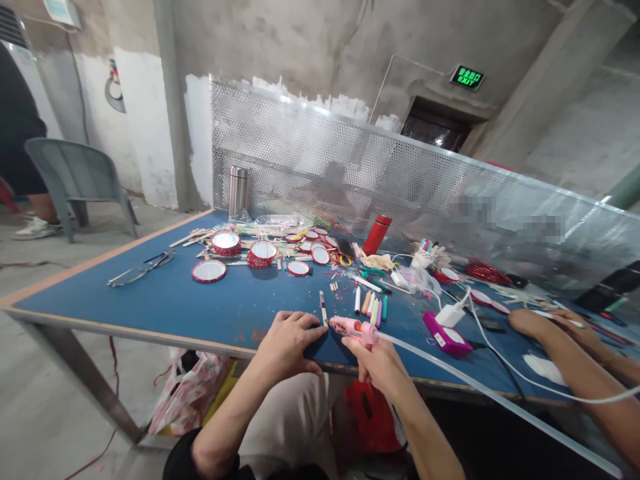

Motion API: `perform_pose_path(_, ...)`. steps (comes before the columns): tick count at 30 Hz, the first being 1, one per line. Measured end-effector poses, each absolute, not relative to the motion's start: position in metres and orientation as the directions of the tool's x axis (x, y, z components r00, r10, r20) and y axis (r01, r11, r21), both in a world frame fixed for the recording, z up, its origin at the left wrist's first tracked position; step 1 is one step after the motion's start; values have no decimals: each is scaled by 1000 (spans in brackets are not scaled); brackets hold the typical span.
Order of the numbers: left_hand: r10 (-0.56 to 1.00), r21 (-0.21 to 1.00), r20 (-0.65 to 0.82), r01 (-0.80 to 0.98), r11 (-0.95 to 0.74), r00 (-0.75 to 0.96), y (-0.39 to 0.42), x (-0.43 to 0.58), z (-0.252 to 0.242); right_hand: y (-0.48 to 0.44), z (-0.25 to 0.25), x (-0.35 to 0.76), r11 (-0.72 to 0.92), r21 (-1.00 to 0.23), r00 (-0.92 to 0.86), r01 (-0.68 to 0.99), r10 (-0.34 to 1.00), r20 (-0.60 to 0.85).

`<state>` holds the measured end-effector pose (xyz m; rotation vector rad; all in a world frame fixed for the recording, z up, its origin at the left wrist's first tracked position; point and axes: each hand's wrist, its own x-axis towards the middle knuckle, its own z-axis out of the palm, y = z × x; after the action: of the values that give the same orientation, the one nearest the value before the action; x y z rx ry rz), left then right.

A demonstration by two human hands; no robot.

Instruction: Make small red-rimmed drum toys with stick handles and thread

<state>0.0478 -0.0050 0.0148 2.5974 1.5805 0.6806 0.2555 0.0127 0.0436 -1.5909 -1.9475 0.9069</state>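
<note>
A pink hot glue gun (353, 327) is in my right hand (376, 360), whose fingers are wrapped round its handle. A long translucent glue stick (450, 370) runs out of its back toward the lower right. The nozzle points left, close to the near end of a small wooden stick (323, 307) with dark and pinkish patches. My left hand (290, 341) lies palm down at the table's near edge, fingers stretched out. Its fingertips come to the near end of the wooden stick; whether they touch it I cannot tell.
Several markers (371, 305) lie beyond the glue gun. Red-rimmed round mirrors (209, 271) and wooden sticks spread across the blue table (165, 300). A purple power strip (447, 335) with cables sits right. Another person's arms (555, 347) work at far right. Metal tongs (141, 269) lie left.
</note>
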Motion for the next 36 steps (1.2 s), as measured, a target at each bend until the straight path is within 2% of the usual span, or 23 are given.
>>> perform_pose_path(36, 844, 258, 366, 829, -496, 391, -4, 47, 11, 10, 49, 251, 75, -759, -219, 647, 971, -91)
